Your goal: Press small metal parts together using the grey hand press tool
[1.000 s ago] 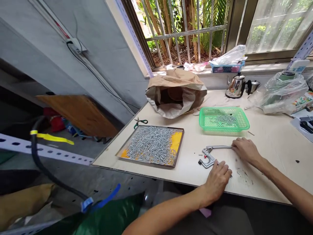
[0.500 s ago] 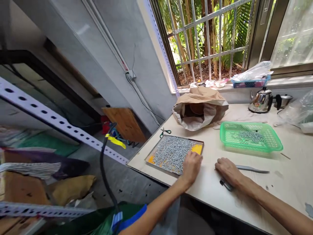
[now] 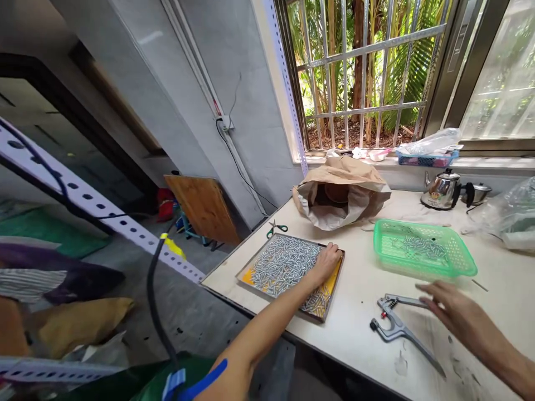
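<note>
A shallow square tray (image 3: pixel 333 287) with a yellow bottom lies near the left table edge, filled with small silvery metal pins (image 3: pixel 288 262). My left hand (image 3: pixel 327 263) rests on the pins by its far right corner, fingers curled beside the rim; what they hold, if anything, is hidden. Grey metal hand pliers (image 3: pixel 397 326) with C-shaped jaws and spread handles lie on the table. Over the end of the upper handle hovers my right hand (image 3: pixel 457 309), fingers stretched and not wrapped round it; I cannot tell whether they touch.
A green plastic basket (image 3: pixel 466 259) holds more pins. Behind the tray stand an open brown paper bag (image 3: pixel 343 192) and green-handled scissors (image 3: pixel 276 228). A steel kettle (image 3: pixel 445 189) and a clear plastic bag (image 3: pixel 518 214) are at the back right. A perforated metal post (image 3: pixel 125 223) slants along the left.
My left hand has moved from the tray's right side onto its far right corner. Pins now cover part of the tray's near right area. My right hand has moved right, uncovering the pliers.
</note>
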Action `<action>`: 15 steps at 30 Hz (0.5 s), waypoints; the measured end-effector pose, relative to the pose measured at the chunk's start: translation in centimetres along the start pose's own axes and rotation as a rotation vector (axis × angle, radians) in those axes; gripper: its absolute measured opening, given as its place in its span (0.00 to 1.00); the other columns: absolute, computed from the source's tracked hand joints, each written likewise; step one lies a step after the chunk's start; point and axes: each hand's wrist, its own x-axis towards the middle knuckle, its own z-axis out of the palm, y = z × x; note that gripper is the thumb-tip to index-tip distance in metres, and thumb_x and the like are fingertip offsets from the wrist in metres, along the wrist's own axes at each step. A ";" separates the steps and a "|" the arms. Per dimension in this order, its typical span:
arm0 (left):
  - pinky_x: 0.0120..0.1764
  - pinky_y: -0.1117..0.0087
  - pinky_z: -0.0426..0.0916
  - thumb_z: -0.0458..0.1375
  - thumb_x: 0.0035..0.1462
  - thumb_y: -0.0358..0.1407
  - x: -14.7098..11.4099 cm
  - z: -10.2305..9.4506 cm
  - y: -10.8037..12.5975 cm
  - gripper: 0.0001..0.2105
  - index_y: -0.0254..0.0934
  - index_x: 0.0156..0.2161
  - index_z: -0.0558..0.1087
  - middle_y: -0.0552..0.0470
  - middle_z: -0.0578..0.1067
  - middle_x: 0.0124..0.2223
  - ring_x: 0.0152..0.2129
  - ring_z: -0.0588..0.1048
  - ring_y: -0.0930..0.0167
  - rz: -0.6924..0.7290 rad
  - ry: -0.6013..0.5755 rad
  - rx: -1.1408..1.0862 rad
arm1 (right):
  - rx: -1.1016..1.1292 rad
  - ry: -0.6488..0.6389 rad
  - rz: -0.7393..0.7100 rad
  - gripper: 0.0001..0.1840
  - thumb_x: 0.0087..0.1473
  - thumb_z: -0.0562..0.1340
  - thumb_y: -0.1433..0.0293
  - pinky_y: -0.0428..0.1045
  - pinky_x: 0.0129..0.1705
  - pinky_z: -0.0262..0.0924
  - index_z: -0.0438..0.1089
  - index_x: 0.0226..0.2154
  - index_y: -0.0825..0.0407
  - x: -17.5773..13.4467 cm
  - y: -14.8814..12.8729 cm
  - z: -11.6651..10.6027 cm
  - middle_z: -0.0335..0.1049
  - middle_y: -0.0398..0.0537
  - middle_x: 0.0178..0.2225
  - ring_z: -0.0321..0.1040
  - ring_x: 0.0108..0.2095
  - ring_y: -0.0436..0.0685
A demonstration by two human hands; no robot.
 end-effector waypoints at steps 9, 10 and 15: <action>0.41 0.68 0.64 0.49 0.60 0.27 -2.9 -2.2 2.1 0.07 0.32 0.35 0.69 0.48 0.72 0.36 0.35 0.69 0.69 0.018 0.035 -0.184 | 0.054 -0.321 0.187 0.09 0.58 0.51 0.68 0.49 0.29 0.63 0.66 0.34 0.48 -5.1 -3.5 4.5 0.68 0.46 0.34 0.69 0.29 0.54; 0.39 0.69 0.64 0.50 0.59 0.29 -3.8 -2.3 3.0 0.06 0.33 0.34 0.69 0.49 0.72 0.35 0.33 0.69 0.70 0.024 0.028 -0.287 | 0.039 -0.335 0.183 0.09 0.58 0.50 0.70 0.48 0.28 0.62 0.65 0.31 0.49 -4.8 -3.6 4.5 0.68 0.46 0.33 0.69 0.28 0.53; 0.28 0.74 0.62 0.53 0.53 0.33 -8.0 -1.3 7.9 0.04 0.35 0.30 0.68 0.55 0.69 0.26 0.23 0.68 0.74 -0.101 -0.223 -0.844 | -0.085 -0.215 0.051 0.09 0.56 0.50 0.76 0.46 0.24 0.54 0.59 0.27 0.50 -4.8 -3.8 5.1 0.65 0.43 0.28 0.66 0.26 0.51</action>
